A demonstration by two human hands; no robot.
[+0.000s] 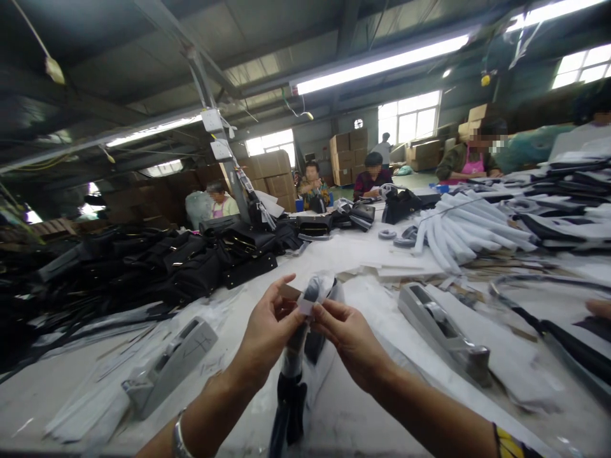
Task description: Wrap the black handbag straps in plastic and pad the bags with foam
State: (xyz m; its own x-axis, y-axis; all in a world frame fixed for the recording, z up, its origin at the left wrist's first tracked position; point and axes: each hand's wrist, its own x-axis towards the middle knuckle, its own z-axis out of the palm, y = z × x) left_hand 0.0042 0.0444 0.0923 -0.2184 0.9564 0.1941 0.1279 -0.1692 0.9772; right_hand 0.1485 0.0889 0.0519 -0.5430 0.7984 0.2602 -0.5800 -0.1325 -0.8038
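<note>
A black strap (290, 394) partly wrapped in clear and white film (319, 286) stands out in front of me over the table. Both my hands meet at its wrapped upper part, pinching a small white piece (305, 306) that looks like paper or foam. My left hand (270, 318) has its thumb and fingers closed on the left side of that white piece. From the right, my right hand (351, 337) presses thumb and fingertips against its other edge. What lies under the film is blurred.
Grey tape dispensers stand on the left (172, 362) and right (443, 334). Black bags (191, 254) are heaped at the left. White wrapped strips (463, 229) lie at the back right. A co-worker's hand (599, 308) shows at the right edge; several people sit across the table (363, 407).
</note>
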